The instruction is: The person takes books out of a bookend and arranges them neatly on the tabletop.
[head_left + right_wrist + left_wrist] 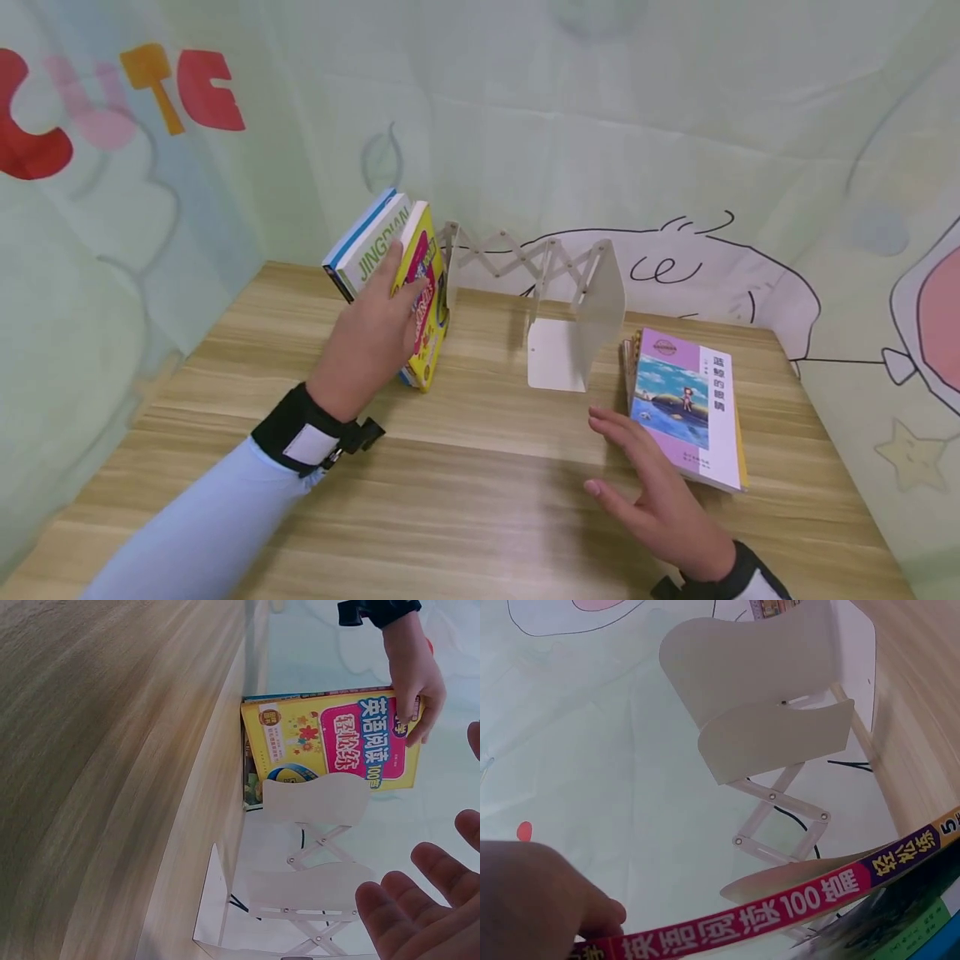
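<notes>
My left hand (366, 337) grips a yellow book (429, 333) with a pink title panel, thumb on its front cover and fingers over the top. Beside it on the left, a white book with green lettering (372, 250) and a blue-edged one lean in the same upright group. In the right wrist view the yellow cover (281, 739) faces a white folding bookend (315, 799), partly overlapped by its first panel. My right hand (663, 504) hovers over the table with fingers spread and holds nothing, just left of a purple-and-white book (678, 408).
The bookend's end panel (603, 296) and flat base plate (557, 354) stand at the back centre, joined by crossed slats (498, 254). Under the purple-and-white book lie more books. A printed curtain (480, 150) hangs behind the wooden table (465, 500).
</notes>
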A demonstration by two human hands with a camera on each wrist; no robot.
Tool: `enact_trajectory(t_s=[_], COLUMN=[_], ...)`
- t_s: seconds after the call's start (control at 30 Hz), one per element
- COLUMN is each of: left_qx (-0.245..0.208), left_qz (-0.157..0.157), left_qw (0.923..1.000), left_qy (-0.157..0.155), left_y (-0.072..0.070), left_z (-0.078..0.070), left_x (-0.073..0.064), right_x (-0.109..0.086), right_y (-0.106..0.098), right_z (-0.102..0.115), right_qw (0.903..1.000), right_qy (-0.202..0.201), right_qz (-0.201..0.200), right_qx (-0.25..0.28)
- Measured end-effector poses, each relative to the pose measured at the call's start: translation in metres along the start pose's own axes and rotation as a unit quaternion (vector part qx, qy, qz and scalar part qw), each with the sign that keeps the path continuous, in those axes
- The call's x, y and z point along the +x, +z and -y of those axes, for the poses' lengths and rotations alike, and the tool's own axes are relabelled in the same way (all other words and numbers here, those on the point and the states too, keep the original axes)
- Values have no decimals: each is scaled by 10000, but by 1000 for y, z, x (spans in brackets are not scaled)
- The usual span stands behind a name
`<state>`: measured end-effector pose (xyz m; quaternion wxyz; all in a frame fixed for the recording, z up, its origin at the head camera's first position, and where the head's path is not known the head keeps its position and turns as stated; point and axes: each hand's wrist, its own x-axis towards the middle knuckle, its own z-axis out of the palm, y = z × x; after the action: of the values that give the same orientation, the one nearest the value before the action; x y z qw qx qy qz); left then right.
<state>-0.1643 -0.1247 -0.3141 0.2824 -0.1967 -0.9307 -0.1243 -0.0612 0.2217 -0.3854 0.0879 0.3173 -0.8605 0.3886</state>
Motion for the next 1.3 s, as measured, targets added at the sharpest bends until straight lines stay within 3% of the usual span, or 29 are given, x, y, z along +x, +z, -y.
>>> enact_trajectory(t_s=[0.3, 0.47, 0.7, 0.9, 1.03, 1.3], left_qx=[393, 271, 35, -191, -273, -346], left_qz=[-172, -384, -589, -716, -745, -718], left_qw=[9984, 9977, 9975, 9959, 9946, 9918], left_qy=[364, 481, 397, 525, 673, 998], left_y=[-3, -4, -7, -10, -16, -41], left_z=[-11, -14, -14, -11, -10, -19], left_x=[-19, -31, -50, -59, -65, -78], right_x=[-2, -3, -5, -5, -5, -5], right_y=[0, 0, 0, -2, -3, -3], right_z=[-1, -3, -3, -4, -3, -6], right_qw=[9998, 9997, 9992, 9990, 9985, 9989], right_qy=[154, 190, 318, 337, 466, 343], right_qz=[87, 101, 150, 113, 209, 161], right_qx=[-75, -142, -193, -265, -220, -275])
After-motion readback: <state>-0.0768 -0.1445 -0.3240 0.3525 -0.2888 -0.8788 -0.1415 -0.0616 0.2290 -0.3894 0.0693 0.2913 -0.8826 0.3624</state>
